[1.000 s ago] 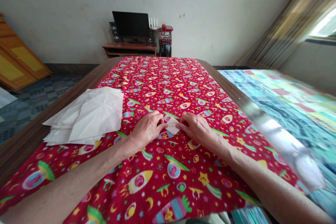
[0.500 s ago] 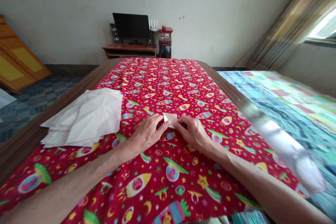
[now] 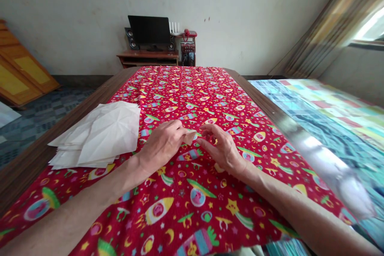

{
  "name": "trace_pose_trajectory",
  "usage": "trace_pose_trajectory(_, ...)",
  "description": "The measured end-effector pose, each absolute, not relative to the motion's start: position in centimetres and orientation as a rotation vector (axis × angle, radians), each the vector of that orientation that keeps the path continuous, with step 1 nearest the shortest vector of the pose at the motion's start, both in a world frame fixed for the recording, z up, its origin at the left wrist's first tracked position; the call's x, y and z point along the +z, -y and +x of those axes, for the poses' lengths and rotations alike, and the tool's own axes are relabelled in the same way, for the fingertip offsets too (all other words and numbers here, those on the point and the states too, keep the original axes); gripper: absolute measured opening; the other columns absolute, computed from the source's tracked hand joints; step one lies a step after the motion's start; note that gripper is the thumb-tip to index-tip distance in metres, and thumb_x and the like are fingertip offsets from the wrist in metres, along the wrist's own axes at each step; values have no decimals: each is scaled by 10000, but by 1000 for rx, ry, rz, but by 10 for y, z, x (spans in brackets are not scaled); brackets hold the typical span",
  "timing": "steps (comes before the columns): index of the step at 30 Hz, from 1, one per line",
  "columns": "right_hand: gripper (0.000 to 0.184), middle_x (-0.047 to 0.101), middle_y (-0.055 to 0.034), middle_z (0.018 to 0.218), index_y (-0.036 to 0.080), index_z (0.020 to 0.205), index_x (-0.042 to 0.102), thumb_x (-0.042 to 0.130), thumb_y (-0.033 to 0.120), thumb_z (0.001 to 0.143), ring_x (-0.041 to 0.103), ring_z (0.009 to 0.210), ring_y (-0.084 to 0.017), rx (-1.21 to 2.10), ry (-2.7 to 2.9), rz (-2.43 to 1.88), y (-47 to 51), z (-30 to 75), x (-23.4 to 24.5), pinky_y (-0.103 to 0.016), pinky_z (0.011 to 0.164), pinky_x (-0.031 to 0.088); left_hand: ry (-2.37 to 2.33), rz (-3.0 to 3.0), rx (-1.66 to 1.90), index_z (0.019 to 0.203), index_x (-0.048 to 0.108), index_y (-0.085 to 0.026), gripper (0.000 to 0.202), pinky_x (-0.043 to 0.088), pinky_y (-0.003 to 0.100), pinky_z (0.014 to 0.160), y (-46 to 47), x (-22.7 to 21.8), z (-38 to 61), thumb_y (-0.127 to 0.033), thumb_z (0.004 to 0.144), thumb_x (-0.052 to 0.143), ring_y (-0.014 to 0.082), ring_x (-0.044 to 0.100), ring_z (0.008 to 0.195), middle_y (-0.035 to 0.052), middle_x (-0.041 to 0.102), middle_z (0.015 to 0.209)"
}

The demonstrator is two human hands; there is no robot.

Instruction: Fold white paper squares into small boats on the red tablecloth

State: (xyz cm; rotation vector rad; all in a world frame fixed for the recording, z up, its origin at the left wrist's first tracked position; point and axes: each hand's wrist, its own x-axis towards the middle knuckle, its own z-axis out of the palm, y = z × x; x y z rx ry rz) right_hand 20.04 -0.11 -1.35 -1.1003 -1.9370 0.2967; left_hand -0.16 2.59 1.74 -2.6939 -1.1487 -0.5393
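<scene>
A small folded piece of paper, cream-coloured, is pinched in my left hand, a little above the red patterned cloth. The hand's fingertips cover the paper's left end. Just right of the paper is my right hand, its thumb and fingers apart with a gap between them. Nothing shows in its grasp. To the left, a stack of creased white paper sheets lies on the cloth, the top sheet marked with fold lines that meet at its middle.
Beneath the cloth is a long brown table. A monitor with speakers and a red telephone stand beyond its far end. At the right is a bed with a checked cover; a wooden cabinet stands at the left.
My right hand has let go of the folded paper and opened. My left hand has turned the paper and shifted slightly left with it. The stack stays in place.
</scene>
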Motion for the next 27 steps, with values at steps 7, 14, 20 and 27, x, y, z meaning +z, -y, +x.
trace_pose_trajectory(7, 136, 583, -51, 835, 186, 873, 629, 511, 240, 910, 532, 715, -139, 57, 2179, -1088, -4, 204, -17, -245, 627, 408, 1034, -2767, -536, 937, 603, -172, 125, 442, 307, 769, -16, 8, 7, -178, 929, 479, 187, 551, 841, 31, 587, 879)
trace_pose_trajectory(14, 144, 585, -33, 783, 174, 815, 652, 531, 201, 889, 528, 681, -120, 2, 2294, -1125, -6, 218, -26, -224, 606, 372, 983, -2799, -653, 869, 621, -174, 70, 443, 332, 775, -23, -8, 1, -153, 881, 555, 199, 552, 842, 22, 623, 840)
trace_pose_trajectory(20, 188, 602, -56, 822, 166, 862, 670, 493, 203, 914, 542, 719, -133, 22, 2362, -1133, -3, 217, -24, -227, 620, 380, 992, -2908, -851, 833, 659, -170, 89, 470, 299, 786, -27, -18, 1, -122, 856, 588, 179, 573, 851, 27, 645, 841)
trace_pose_trajectory(27, 161, 587, -30, 765, 162, 831, 664, 520, 181, 901, 529, 657, -108, 293, 2277, -1165, -3, 214, -21, -207, 587, 372, 1198, -3028, -1105, 804, 692, -159, 65, 481, 250, 703, -33, -26, 0, -118, 816, 643, 141, 599, 753, 23, 644, 821)
